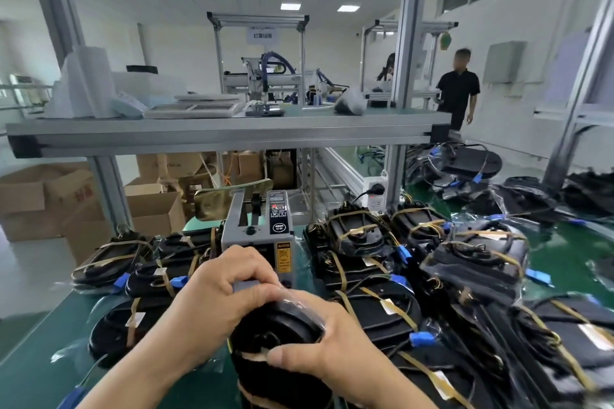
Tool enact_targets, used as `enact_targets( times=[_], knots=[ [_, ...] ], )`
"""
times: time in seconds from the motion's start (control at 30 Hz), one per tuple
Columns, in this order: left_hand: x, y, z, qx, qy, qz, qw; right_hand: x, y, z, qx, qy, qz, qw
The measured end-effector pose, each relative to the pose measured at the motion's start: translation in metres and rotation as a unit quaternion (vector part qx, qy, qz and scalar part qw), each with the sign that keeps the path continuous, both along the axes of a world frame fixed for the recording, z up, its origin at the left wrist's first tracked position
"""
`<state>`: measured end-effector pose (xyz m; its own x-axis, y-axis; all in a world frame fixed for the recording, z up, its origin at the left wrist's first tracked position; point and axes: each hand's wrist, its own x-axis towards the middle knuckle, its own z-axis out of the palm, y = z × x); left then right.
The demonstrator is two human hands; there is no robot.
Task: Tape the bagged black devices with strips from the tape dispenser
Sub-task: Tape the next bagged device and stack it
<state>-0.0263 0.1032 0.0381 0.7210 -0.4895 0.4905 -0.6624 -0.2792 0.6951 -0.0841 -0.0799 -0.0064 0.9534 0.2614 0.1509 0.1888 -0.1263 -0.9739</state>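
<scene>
A bagged black device is held up in front of me, just before the grey tape dispenser. My right hand grips its right side, thumb across a tan tape strip on its front. My left hand curls over the top of the bag, fingers at the dispenser's outlet; whether they pinch a strip is hidden. Several taped bagged devices lie stacked right of the dispenser, and more taped devices lie to its left.
The green bench has an open edge on the left. An aluminium shelf crosses overhead behind the dispenser. Untaped bagged devices pile at the far right. Cardboard boxes stand on the floor to the left. A person stands in the background.
</scene>
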Motion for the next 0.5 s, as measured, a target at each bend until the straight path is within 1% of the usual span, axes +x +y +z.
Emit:
enact_targets(
  times=[0.07, 0.13, 0.2, 0.3, 0.4, 0.5],
  knots=[
    [-0.001, -0.003, 0.001, -0.02, -0.04, 0.031, 0.999, 0.001, 0.003, 0.001, -0.033, 0.017, 0.008, 0.999],
    [0.0, -0.003, 0.002, -0.032, -0.044, 0.036, 0.998, 0.001, 0.004, 0.002, -0.043, 0.028, 0.006, 0.999],
    [0.001, -0.001, 0.003, -0.03, -0.046, 0.029, 0.998, 0.002, 0.002, 0.002, -0.032, 0.029, 0.006, 0.999],
    [0.003, 0.005, 0.004, 0.008, -0.06, 0.032, 0.998, 0.003, 0.001, 0.003, -0.003, 0.026, 0.001, 1.0],
    [0.008, 0.013, 0.005, 0.035, -0.055, 0.057, 0.996, 0.007, 0.001, 0.0, 0.037, 0.027, -0.024, 0.999],
    [0.012, 0.014, 0.002, 0.04, -0.053, 0.08, 0.995, 0.011, -0.003, -0.004, 0.03, 0.03, -0.041, 0.998]
  ],
)
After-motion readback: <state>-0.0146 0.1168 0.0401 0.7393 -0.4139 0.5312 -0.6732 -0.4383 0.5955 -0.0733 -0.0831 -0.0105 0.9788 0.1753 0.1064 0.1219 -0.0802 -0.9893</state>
